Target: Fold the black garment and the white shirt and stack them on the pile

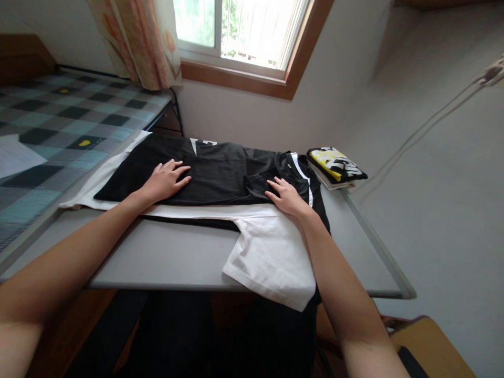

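Note:
A black shirt with white print along its far edge lies folded lengthwise on a grey table. Beneath it a white shirt shows, its sleeve spread toward the table's front edge. My left hand rests on the black fabric left of the middle, fingers spread. Near the collar, on the right part of the black shirt, my right hand lies with its fingers apart. Neither hand holds anything. More black cloth shows under the white shirt and at the right.
Folded clothes are stacked at the table's back right corner. A bed with a checked cover stands at the left, with white paper or cloth on it. Behind are a window and a curtain. A cord hangs at the right.

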### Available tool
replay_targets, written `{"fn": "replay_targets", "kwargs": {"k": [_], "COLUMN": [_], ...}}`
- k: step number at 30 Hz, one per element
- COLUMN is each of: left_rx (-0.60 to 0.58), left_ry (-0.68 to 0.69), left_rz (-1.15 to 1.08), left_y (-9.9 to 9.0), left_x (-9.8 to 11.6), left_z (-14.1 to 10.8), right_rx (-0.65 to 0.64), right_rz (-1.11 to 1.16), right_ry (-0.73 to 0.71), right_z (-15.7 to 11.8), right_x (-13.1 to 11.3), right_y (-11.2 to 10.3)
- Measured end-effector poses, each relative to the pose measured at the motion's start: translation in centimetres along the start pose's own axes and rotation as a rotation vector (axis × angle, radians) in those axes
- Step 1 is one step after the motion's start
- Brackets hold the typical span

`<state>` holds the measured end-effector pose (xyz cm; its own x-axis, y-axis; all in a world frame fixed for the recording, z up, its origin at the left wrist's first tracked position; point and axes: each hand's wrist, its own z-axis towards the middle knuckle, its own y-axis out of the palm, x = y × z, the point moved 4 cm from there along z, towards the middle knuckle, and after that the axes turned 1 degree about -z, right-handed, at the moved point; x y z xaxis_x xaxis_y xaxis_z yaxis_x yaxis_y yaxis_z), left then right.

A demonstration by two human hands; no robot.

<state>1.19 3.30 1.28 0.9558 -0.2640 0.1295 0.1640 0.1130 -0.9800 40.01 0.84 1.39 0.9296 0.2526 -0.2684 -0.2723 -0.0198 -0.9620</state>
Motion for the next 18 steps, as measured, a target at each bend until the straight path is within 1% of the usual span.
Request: {"fn": "replay_targets", "kwargs": {"k": [18], "left_rx": [0.007], "left_ry": [-0.002], "left_rz": [-0.015], "left_y": [0.23], "left_x": [-0.38], "left_z": [0.11], "right_rx": [-0.008], "right_rz": [0.025], "right_ry": [0.007], "right_z": [0.27], "right_x": [0.44], "right_y": [0.30]}}
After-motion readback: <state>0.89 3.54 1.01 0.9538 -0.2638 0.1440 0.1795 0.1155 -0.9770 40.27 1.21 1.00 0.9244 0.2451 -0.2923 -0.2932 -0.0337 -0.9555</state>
